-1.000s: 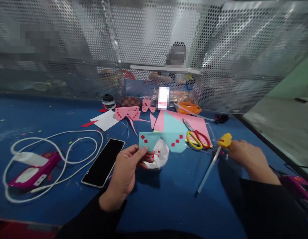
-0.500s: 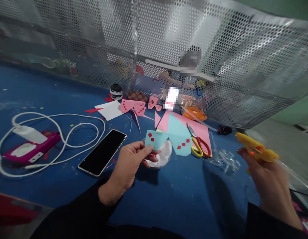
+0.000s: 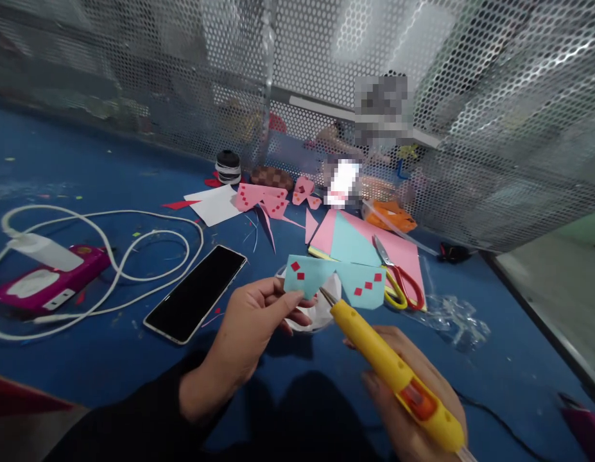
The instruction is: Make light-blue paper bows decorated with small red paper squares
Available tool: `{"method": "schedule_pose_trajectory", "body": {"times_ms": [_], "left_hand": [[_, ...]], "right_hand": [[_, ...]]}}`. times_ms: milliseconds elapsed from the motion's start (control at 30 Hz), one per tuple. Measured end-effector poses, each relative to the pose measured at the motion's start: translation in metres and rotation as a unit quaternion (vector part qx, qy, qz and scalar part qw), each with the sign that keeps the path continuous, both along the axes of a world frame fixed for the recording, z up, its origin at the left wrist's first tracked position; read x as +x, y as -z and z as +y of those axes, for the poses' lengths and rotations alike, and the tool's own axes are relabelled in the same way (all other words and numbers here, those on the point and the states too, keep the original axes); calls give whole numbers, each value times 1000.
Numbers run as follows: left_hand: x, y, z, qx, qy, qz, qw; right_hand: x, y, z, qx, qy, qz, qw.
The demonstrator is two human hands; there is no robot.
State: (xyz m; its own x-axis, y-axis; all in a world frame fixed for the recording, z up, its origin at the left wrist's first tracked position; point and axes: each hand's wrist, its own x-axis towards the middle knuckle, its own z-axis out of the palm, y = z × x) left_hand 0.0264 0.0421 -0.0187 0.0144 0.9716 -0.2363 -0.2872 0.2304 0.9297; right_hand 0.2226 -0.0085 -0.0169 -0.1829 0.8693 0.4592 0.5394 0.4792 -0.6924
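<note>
Between thumb and fingers, my left hand [image 3: 258, 327] pinches a light blue paper cutout [image 3: 359, 276] shaped like a bow or wings, with small red squares on both halves. My right hand [image 3: 407, 385] is wrapped round a yellow hot glue gun [image 3: 388, 359]. Its metal nozzle points at the cutout's lower edge, near my left fingertips; whether it touches I cannot tell. Behind the cutout sits a bowl with crumpled white paper [image 3: 321, 314], partly hidden. Scissors [image 3: 398, 276] with red and yellow handles lie to the right on pink and blue paper sheets [image 3: 350, 237].
Left of my hand lie a black phone [image 3: 196, 292], a magenta power strip [image 3: 51, 276] and looped white cable. Farther back are pink paper cutouts [image 3: 261, 199], a thread spool [image 3: 228, 168] and an orange bag [image 3: 388, 215]. A perforated metal screen [image 3: 181, 77] stands behind; a person is beyond it.
My right hand has swung the glue gun in from the far right to the blue cutout. My left hand still holds the cutout in nearly the same place.
</note>
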Motion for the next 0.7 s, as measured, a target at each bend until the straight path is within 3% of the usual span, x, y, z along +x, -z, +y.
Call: {"method": "schedule_pose_trajectory", "body": {"times_ms": [233,700], "left_hand": [[2,2,-2,17,2,12,1000],[3,1,-4,6,2,16,1000]], "right_hand": [[2,6,5,12,-38,-39,998],[1,14,4,2,-17,-38,999]]}}
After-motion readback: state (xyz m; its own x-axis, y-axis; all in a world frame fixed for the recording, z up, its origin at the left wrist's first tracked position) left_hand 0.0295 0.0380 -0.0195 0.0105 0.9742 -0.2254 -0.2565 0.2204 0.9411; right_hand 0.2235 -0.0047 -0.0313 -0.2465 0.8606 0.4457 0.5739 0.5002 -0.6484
